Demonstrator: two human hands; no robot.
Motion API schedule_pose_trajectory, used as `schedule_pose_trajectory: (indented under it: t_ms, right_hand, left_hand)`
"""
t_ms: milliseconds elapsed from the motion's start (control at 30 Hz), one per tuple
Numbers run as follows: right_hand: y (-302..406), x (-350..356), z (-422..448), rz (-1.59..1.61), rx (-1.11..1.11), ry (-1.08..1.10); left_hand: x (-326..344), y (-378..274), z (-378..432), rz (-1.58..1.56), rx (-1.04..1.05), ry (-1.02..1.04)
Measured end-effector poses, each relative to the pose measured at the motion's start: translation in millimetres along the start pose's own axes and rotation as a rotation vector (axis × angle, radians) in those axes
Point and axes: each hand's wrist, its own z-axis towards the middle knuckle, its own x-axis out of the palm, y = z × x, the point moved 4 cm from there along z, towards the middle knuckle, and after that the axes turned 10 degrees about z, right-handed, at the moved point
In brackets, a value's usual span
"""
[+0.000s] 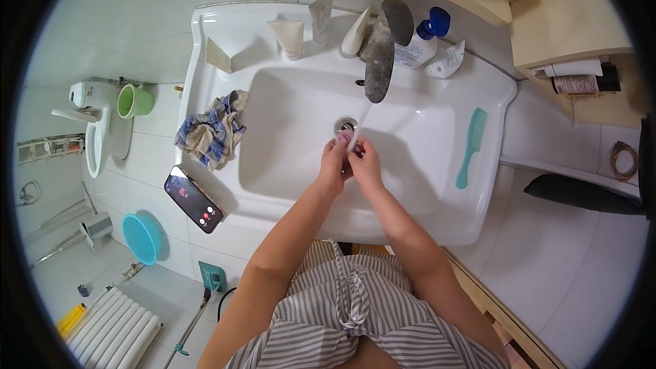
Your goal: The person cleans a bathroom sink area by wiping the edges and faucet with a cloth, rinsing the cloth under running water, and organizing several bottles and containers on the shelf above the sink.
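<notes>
Both hands meet over the basin of a white ceramic sink (292,113), under a thin stream of water (364,119) from the metal faucet (380,61). A small pink object (346,135) sits between my fingers; its kind is hard to tell because they cover most of it. My left hand (333,164) grips it from the left. On the other side my right hand (366,163) has its fingertips bent against it, in the water. Just beyond the fingers is the drain (346,126).
A crumpled blue and beige cloth (212,128) and a lit smartphone (193,199) lie on the sink's left rim. A turquoise comb (471,148) rests on the right. Along the back stand several tubes (288,38) and a blue-capped bottle (417,48).
</notes>
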Motion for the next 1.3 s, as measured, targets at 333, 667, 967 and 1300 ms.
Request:
schedule_pose_trajectory:
  t_ms: [333,667,967,1300]
  right_hand:
    - [35.3,14.8,-10.3,-0.678,-0.227,-0.159]
    - [1.2,-7.8,20.1,-0.580,-0.106,-0.247]
    - [-17.3,-9.8,-3.5,0.075,0.463,0.225]
    - [3.4,-25.3,13.1,0.638,0.341,0.074]
  left_hand:
    - [24.7,3.9,-8.8,-0.757,-0.073,0.347]
    - [14.1,31.4,11.2,-0.501,-0.040,0.112]
    - [-36.8,-0.4,22.6,-0.391,0.094,-0.162]
    - [-34.8,-2.4,-0.8,-0.242,0.070,-0.002]
